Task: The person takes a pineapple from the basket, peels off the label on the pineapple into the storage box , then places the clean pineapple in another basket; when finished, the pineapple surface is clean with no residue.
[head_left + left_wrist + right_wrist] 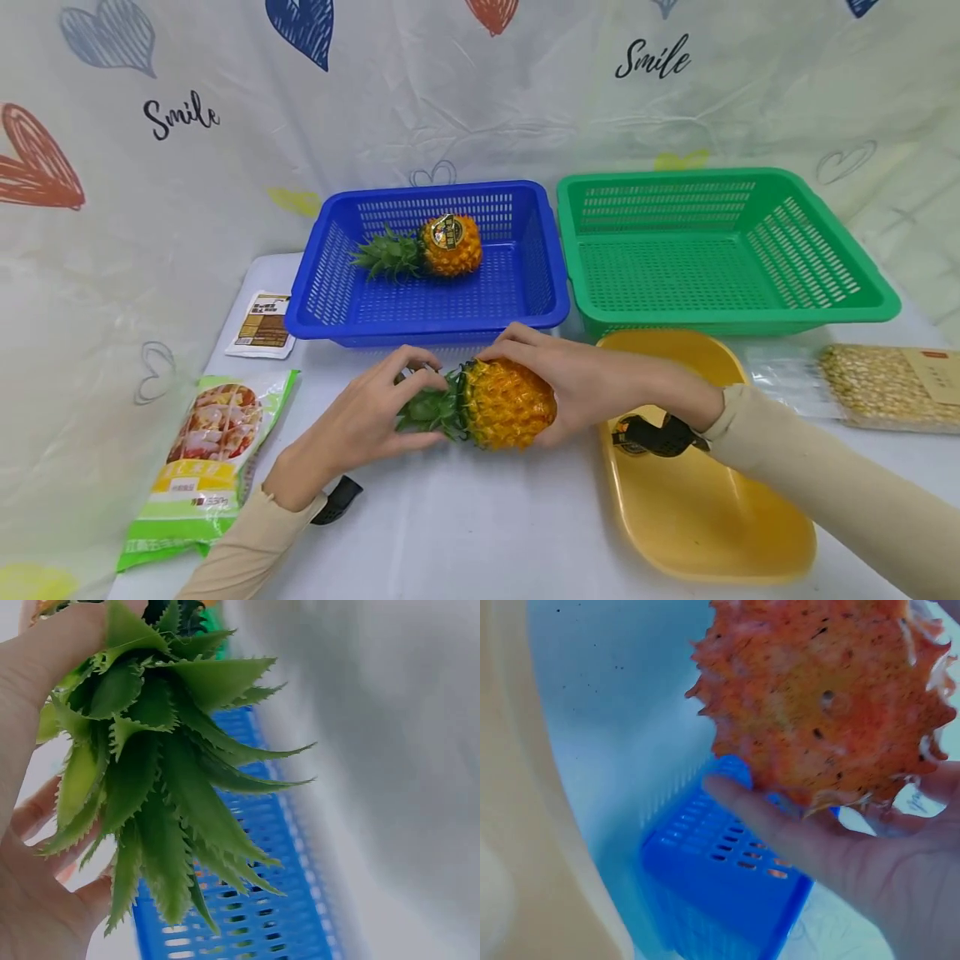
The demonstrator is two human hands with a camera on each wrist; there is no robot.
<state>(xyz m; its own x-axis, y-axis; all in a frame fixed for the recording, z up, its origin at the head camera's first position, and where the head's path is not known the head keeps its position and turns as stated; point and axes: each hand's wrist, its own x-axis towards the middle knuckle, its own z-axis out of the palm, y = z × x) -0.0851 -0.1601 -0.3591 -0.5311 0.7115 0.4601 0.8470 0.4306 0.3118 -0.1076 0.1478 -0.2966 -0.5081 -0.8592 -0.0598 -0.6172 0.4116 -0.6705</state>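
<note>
A small pineapple with an orange body and green leaves lies sideways between the two hands, in front of the blue basket. My right hand grips its body, fingers at the far side and thumb at the near side. My left hand curls around the leafy crown, with the thumb by the base of the leaves in the left wrist view; some fingers are hidden behind the leaves. The right wrist view shows the fruit's round base against the right palm. Another pineapple with a black-and-gold label lies inside the blue basket.
A green basket stands at the back right. Under the right forearm is a yellow basin with a dark round label. On the left lie a green food bag and a small sachet; a grain pack lies far right.
</note>
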